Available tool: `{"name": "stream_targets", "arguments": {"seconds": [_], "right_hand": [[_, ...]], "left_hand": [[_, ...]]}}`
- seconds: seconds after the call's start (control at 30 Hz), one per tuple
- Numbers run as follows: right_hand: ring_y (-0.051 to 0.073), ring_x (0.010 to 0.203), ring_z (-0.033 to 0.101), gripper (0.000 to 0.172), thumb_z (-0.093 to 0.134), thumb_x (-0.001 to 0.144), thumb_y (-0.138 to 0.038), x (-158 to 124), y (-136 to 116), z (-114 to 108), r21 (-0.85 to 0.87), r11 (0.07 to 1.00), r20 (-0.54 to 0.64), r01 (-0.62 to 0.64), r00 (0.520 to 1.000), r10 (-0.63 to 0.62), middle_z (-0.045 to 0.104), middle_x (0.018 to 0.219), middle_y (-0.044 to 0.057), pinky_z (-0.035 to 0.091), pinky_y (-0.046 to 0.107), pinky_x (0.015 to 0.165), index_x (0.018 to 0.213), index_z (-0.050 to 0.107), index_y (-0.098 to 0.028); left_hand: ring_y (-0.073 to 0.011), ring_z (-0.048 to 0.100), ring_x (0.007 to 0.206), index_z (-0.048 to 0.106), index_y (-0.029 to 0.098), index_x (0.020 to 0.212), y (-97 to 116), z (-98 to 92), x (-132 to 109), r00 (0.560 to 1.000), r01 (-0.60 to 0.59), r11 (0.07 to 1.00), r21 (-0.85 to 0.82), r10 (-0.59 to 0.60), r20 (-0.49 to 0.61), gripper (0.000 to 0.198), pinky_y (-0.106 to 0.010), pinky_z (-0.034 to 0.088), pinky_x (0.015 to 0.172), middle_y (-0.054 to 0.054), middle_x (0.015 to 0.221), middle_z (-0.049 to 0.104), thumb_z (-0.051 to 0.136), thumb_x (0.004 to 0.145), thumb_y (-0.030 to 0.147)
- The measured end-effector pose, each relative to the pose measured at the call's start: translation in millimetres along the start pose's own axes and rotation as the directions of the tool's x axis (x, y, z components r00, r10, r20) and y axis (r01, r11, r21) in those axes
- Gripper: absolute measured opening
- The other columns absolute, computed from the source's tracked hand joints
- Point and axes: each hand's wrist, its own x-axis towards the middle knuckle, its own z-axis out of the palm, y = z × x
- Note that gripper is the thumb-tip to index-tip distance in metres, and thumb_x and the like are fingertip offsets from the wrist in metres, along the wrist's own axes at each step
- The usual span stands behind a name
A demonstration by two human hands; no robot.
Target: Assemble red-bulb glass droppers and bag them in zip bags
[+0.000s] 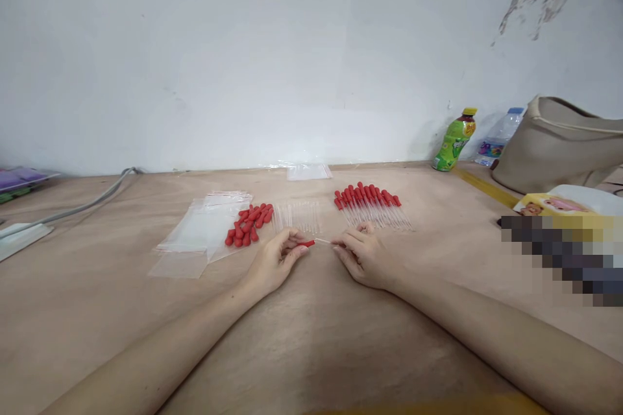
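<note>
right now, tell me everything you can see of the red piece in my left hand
The red piece shows as a short, narrow end, plain red, looking like rubber or soft plastic. It sticks out from the fingertips of the left hand, which pinch it, and points toward the right hand. Its free end faces a thin clear tube; whether they touch is hard to tell. Fingers hide the rest.

Bulbs (238, 232) matt, rubbery; tubes (296, 216) smooth, glassy.
</note>
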Motion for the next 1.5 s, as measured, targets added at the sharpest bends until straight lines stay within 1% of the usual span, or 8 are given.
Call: {"name": "stream_targets", "arguments": {"seconds": [0.23, 0.4, 0.53, 0.73, 0.9, 1.0, 1.2, 1.5], "right_hand": [[0.012, 0.066, 0.051, 0.02, 0.037, 0.086, -0.022, -1.5, -0.1, 4.9, 0.015, 0.999, 0.038, 0.032, 0.999, -0.032, 0.061, 0.077, 0.004, 0.029, 0.031, 0.074, 0.091, 0.056, -0.016], [0.013, 0.068, 0.051, 0.019, 0.037, 0.086, -0.022, -0.4, -2.7, 6.0, 0.09, 0.995, 0.059, 0.035, 0.997, -0.041, 0.06, 0.076, 0.003, 0.03, 0.03, 0.073, 0.092, 0.055, -0.017], [0.012, 0.069, 0.051, 0.019, 0.038, 0.087, -0.019, 3.8, -2.4, -1.5, 0.154, 0.988, 0.122, 0.006, 0.992, -0.025, 0.061, 0.076, 0.002, 0.03, 0.028, 0.071, 0.093, 0.056, -0.019], [0.01, 0.063, 0.051, 0.018, 0.041, 0.085, -0.018, 9.2, 0.9, -15.4, 0.094, 0.995, 0.243, 0.034, 0.969, -0.056, 0.062, 0.076, 0.0, 0.026, 0.028, 0.07, 0.086, 0.059, -0.02], [0.011, 0.06, 0.047, 0.025, 0.039, 0.077, -0.008, 4.9, -2.9, -11.9, -0.192, 0.967, 0.135, 0.166, 0.981, -0.142, 0.062, 0.076, 0.003, 0.023, 0.031, 0.069, 0.085, 0.061, -0.018], [0.012, 0.06, 0.047, 0.028, 0.037, 0.075, -0.005, 2.1, -4.1, -8.1, -0.263, 0.94, 0.089, 0.217, 0.976, -0.2, 0.062, 0.077, 0.004, 0.023, 0.032, 0.067, 0.086, 0.06, -0.017], [0.011, 0.061, 0.049, 0.023, 0.038, 0.081, -0.011, 3.1, -3.1, -9.7, -0.126, 0.983, 0.019, 0.135, 0.991, -0.134, 0.062, 0.074, 0.002, 0.023, 0.031, 0.068, 0.085, 0.06, -0.018], [0.01, 0.06, 0.046, 0.02, 0.038, 0.084, -0.016, 3.4, -1.8, -7.9, 0.013, 0.991, 0.057, 0.13, 0.99, -0.131, 0.059, 0.07, 0.001, 0.024, 0.029, 0.067, 0.085, 0.058, -0.017]], "left_hand": [[-0.016, 0.06, 0.082, 0.055, 0.019, 0.103, 3.0, 1.6, -0.5, 0.999, -0.024, 0.999, 0.038, 0.022, 0.04, 0.025, -0.029, 0.049, 0.072, -0.004, 0.092, 0.064, 0.05, 0.081, 0.029], [-0.014, 0.058, 0.072, 0.063, 0.019, 0.087, 7.3, 0.5, 0.9, 0.995, -0.076, 0.991, 0.108, 0.069, 0.067, 0.018, -0.025, 0.046, 0.064, -0.001, 0.079, 0.064, 0.05, 0.082, 0.029], [-0.014, 0.058, 0.07, 0.064, 0.019, 0.084, 8.1, -1.8, 0.3, 0.994, -0.085, 0.992, 0.095, 0.078, 0.08, 0.018, -0.024, 0.045, 0.063, -0.001, 0.077, 0.064, 0.049, 0.082, 0.029], [-0.0151, 0.058, 0.074, 0.063, 0.019, 0.085, 11.0, -2.9, -3.6, 0.975, -0.097, 0.987, 0.132, 0.067, 0.21, 0.021, -0.025, 0.045, 0.067, -0.002, 0.08, 0.065, 0.046, 0.083, 0.03], [-0.0141, 0.056, 0.066, 0.063, 0.019, 0.084, 11.8, -1.0, -5.8, 0.984, -0.113, 0.959, 0.26, 0.072, 0.16, 0.022, -0.024, 0.043, 0.06, -0.002, 0.072, 0.062, 0.045, 0.084, 0.032], [-0.0141, 0.056, 0.066, 0.064, 0.018, 0.082, 12.7, -0.9, -5.9, 0.983, -0.155, 0.941, 0.3, 0.116, 0.144, 0.021, -0.024, 0.043, 0.06, -0.003, 0.071, 0.062, 0.048, 0.083, 0.031], [-0.0142, 0.058, 0.069, 0.064, 0.019, 0.085, 12.6, -1.5, -4.3, 0.991, -0.124, 0.966, 0.227, 0.108, 0.078, 0.02, -0.025, 0.045, 0.064, -0.002, 0.077, 0.064, 0.049, 0.082, 0.031], [-0.0138, 0.058, 0.072, 0.064, 0.017, 0.084, 12.1, -0.3, -4.8, 0.991, -0.059, 0.992, 0.109, 0.045, 0.124, 0.02, -0.023, 0.045, 0.064, -0.002, 0.078, 0.064, 0.048, 0.083, 0.03]]}}
